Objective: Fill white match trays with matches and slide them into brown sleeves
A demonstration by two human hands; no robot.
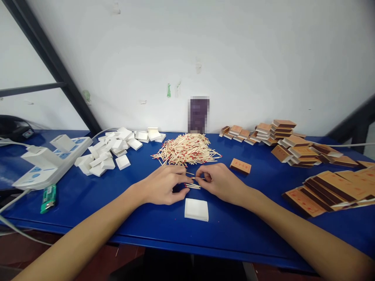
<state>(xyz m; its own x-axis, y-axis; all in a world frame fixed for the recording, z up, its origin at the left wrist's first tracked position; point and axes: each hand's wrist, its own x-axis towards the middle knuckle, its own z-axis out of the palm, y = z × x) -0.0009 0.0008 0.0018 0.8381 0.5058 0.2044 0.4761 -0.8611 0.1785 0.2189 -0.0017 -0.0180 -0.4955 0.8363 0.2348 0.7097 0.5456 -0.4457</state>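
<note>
Between my hands a small row of red-tipped matches (193, 186) lies on the blue table (164, 230). My left hand (164, 185) curves around their head ends, thumb and index finger apart, the index fingertip close to a match. My right hand (221, 181) has thumb and index finger pinched at the end of a match, largely covered by the fingers. Just in front of both hands sits a white matchbox tray (196, 209); whether it holds anything cannot be made out. Beyond the hands is a big heap of loose matches (187, 149).
White trays (107, 152) are piled at the back left, beside a power strip (55, 164) and a green packet (48, 198). One matchbox sleeve (240, 166) lies right of the heap. Stacked matchbox sleeves (299, 150) and another sleeve stack (336, 189) occupy the right.
</note>
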